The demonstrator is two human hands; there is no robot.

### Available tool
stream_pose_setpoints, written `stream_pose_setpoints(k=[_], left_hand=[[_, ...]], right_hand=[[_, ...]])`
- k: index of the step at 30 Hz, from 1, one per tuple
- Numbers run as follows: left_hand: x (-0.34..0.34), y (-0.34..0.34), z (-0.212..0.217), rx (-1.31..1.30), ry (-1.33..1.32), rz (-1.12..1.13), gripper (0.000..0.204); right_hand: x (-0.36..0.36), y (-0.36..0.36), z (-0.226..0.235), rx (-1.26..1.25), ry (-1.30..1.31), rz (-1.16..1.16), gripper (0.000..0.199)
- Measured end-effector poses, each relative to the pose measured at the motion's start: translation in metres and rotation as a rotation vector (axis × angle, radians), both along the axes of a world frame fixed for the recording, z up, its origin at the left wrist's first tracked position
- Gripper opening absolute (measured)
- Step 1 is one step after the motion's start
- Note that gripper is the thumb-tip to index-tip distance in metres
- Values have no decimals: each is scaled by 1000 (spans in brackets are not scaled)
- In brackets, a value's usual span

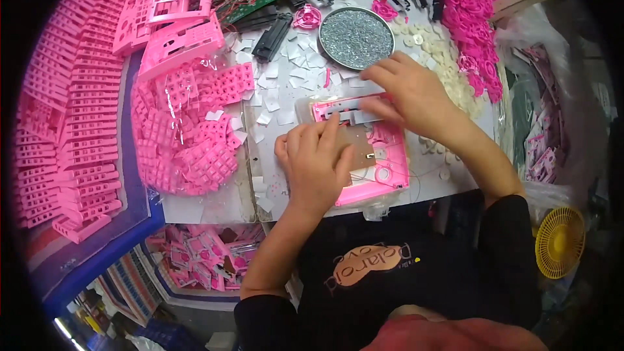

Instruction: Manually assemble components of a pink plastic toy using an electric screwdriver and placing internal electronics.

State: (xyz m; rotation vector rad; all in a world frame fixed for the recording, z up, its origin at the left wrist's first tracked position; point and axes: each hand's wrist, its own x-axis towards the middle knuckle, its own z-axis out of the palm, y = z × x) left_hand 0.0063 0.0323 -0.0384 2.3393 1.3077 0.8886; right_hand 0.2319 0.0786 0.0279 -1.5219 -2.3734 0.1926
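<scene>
A pink plastic housing (380, 186) lies in front of me with a brown circuit board (364, 148) inside it. My left hand (311, 164) rests over the board's left side, its thumb and fingers bent around that edge to hold it. A grey mechanism (354, 116) sits along the far side of the housing, partly covered by my hands. Above the far right of the housing hovers my right hand (416, 94), fingers apart and slightly blurred, with nothing visible in them. Just beyond it stands a round dish (356, 65) of small metal screws.
Pink button pads (188, 149) in clear plastic and stacked pink housings (91, 117) fill the left. White paper squares (302, 58) lie scattered mid-table. Farther back are green circuit boards (260, 3) with wires. Cream discs (442, 58) and magenta parts (465, 26) pile up right.
</scene>
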Motion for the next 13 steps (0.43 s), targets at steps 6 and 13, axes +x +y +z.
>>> stream_pose_setpoints(k=[6,13], left_hand=[[4,2,5,-7,58,3,57],[-2,64,29,-456,20,-142,59]], right_hand=[[9,-19,-41,210,111,213,44],[18,-15,-51,-82,341,101,48]])
